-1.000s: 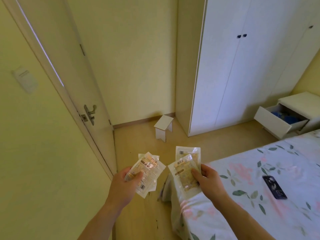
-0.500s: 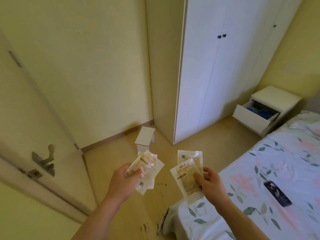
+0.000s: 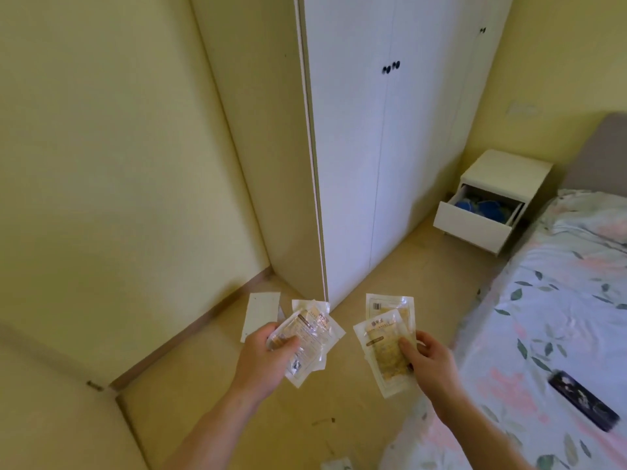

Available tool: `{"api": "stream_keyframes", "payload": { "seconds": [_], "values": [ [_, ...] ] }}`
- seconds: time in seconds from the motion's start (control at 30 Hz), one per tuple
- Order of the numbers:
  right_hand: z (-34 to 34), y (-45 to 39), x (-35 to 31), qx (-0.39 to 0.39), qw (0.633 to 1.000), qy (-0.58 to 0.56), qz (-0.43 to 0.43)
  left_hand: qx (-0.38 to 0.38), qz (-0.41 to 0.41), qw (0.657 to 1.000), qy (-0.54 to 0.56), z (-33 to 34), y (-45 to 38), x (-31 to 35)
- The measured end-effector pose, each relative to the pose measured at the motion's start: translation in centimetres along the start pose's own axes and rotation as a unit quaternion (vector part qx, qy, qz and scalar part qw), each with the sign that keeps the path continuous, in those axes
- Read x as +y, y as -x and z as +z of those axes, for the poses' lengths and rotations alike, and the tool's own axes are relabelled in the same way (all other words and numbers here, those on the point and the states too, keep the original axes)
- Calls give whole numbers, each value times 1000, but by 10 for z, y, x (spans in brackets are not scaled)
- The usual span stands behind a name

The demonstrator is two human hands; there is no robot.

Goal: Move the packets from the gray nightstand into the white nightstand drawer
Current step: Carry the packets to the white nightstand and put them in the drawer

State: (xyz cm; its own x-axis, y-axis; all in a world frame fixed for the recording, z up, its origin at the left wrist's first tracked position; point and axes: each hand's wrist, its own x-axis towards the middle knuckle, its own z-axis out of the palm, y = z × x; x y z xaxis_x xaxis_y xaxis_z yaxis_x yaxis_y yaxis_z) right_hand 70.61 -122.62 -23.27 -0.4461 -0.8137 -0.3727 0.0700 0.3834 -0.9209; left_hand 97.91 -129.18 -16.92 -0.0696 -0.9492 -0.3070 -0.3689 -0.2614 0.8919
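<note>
Two stacks of packets are in transit, one per hand. Nearest to us, the left hand point(image 3: 263, 356) grips the left packets point(image 3: 307, 337) with the thumb curled over the top of the fan; we count at least two overlapping sheets there, though the exact number cannot be read. The right hand point(image 3: 429, 362) pinches the right packets point(image 3: 386, 340), two sheets, one with a barcode showing behind the other. Both stacks are held above the floor point(image 3: 356, 415), clear of everything. To the right lies the bed point(image 3: 556, 320), with a dark phone point(image 3: 582, 403) resting on the cover. A small white stool point(image 3: 259, 313) stands on the floor just beyond the left hand, near the wardrobe point(image 3: 383, 147). Farthest off, between wardrobe and bed, stands the white nightstand point(image 3: 505, 173), its drawer point(image 3: 475, 225) pulled out, with blue items point(image 3: 475, 206) already inside. We judge the step in hand to be the carry: pickup is complete and the drop is not yet done. The next move calls for walking along the bed edge to the drawer, then lowering both stacks into the open space beside the blue items before letting go.
</note>
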Motion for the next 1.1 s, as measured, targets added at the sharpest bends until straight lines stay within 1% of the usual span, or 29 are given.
{"api": "stream_keyframes", "payload": {
  "seconds": [0.1,0.2,0.3,0.43,0.57,0.73,0.9,1.0,1.1],
  "values": [
    [11,-43,-20,3,1000,-7,2,-6,13,1000,-8,2,-56,25],
    [5,-74,-43,31,999,-33,9,-17,14,1000,-15,13,-106,47],
    [-9,-109,-68,63,996,-70,2,-59,44,997,-30,34,-158,71],
    [-22,-157,-90,107,990,-91,4,-126,73,988,-46,65,-226,108],
    [-17,-213,-108,136,987,-90,3,-170,100,980,-33,88,-293,139],
    [-7,-268,-130,176,980,-95,18,-215,115,968,-51,110,-381,169],
    [-28,-305,-144,261,958,-111,35,-268,149,946,-100,168,-447,214],
    [-54,-322,-149,309,941,-133,37,-317,160,928,-109,216,-469,238],
    [-87,-348,-148,349,925,-141,55,-345,168,916,-116,270,-495,262]
  ]
}}
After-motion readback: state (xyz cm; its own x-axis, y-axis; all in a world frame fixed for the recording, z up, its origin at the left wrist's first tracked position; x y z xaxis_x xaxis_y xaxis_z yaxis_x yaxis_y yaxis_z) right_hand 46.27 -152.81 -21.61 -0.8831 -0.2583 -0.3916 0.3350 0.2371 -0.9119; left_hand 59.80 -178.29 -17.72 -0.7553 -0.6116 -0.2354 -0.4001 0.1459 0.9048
